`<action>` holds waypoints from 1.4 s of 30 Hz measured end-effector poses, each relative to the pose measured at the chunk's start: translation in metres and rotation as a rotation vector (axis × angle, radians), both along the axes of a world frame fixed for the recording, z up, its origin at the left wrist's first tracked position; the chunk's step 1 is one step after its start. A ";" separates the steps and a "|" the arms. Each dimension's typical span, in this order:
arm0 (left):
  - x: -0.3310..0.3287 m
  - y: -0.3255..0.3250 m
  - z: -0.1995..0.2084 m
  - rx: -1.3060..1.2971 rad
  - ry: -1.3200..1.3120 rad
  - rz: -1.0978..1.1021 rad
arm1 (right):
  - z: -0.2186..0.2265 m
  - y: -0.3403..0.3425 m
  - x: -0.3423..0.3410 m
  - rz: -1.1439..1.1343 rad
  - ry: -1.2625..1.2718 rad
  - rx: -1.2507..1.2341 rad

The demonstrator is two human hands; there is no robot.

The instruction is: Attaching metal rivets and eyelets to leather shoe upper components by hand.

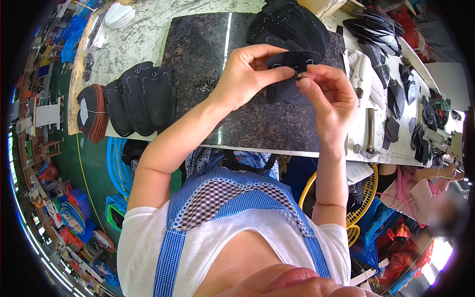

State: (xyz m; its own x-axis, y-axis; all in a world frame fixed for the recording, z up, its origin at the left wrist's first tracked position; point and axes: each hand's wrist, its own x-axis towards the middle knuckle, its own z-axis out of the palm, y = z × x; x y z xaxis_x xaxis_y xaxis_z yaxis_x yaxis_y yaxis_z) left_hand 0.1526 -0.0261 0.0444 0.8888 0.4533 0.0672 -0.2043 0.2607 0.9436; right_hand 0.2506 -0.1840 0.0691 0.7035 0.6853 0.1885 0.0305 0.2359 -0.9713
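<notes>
Two hands (242,75) (328,96), pinches together on a curved, matte-black piece (292,60) above speckled stone (257,123).

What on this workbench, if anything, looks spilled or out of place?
Perhaps the small dark bits on the dark slab, near the left hand: they lie loose and scattered, so they look spilled, though that may be deliberate. Nothing else clearly stands out.
</notes>
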 end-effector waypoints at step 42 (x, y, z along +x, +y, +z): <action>-0.102 -0.024 0.004 0.732 -0.150 0.176 | 0.003 -0.010 -0.049 0.339 -0.428 -0.295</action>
